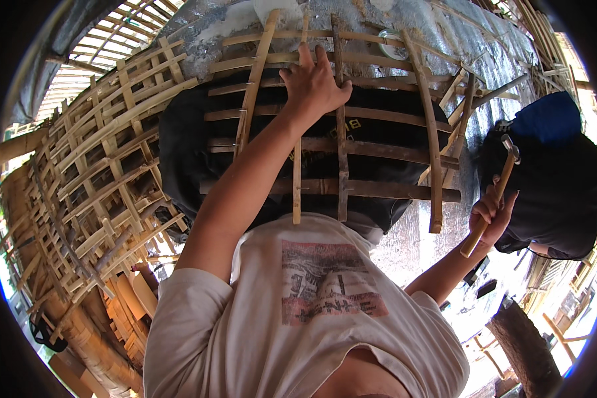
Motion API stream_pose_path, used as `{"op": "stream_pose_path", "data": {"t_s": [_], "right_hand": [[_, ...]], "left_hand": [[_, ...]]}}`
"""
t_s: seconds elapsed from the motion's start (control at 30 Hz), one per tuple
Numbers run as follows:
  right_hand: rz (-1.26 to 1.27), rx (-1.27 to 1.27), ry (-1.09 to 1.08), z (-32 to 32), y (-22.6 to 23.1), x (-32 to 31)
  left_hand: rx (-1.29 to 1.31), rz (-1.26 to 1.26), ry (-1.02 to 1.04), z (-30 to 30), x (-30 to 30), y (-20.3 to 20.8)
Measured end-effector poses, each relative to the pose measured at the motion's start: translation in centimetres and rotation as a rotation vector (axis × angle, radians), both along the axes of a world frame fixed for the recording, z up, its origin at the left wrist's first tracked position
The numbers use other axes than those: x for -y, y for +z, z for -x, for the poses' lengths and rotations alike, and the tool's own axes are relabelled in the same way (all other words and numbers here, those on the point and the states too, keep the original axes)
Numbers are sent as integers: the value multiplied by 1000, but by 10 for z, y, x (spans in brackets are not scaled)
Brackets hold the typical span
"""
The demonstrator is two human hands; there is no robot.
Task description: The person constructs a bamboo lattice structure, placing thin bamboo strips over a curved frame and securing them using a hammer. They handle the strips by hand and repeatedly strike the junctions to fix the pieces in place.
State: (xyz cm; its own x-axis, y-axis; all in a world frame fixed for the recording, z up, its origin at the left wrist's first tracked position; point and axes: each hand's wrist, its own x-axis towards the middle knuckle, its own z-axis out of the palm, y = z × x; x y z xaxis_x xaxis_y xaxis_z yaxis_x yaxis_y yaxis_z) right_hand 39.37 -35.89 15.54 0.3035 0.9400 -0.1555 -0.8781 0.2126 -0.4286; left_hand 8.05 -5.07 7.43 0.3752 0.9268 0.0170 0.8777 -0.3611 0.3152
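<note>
A lattice of split bamboo slats (395,152) lies in front of me, over black cloth (182,142) with yellow lettering. Its long strips cross several upright ones, and small nails stick out along the left upright. My left hand (315,86) rests on the far part of the lattice, fingers and thumb spread, over a thin upright slat (297,179). What its palm touches is hidden. Off to the right of the lattice, my right hand (491,215) is wrapped round the wooden handle of a hammer (505,174). The metal head points up and away, apart from the slats.
Finished-looking bamboo lattice panels (106,166) are piled at the left. A black and blue cloth-covered shape (544,186) sits at the right. Beyond the lattice, a round clear container (393,44) stands on a silvery sheet (212,30). A thick log (524,345) is at lower right.
</note>
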Motion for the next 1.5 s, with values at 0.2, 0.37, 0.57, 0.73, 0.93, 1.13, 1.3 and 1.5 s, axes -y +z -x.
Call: {"op": "stream_pose_path", "data": {"t_s": [0.2,0.37,0.57,0.73,0.93,1.13,1.3,1.5], "right_hand": [[-2,3,-8,1,0,0],[27,1,-26,2,-2,0],[12,0,-39,3,1,-2],[-25,13,-27,2,-1,-11],[8,29,-41,5,2,-22],[71,10,-87,22,7,-54],[22,48,30,32,10,-65],[25,18,28,29,10,-75]], "left_hand": [[116,-20,-5,5,2,6],[96,-5,-29,10,0,18],[-39,-5,-63,14,-13,62],[-56,-172,-43,42,-35,95],[-140,-108,0,92,-66,123],[-68,12,104,129,-105,125],[-90,-32,135,132,-125,155],[-44,-106,142,146,-152,198]]}}
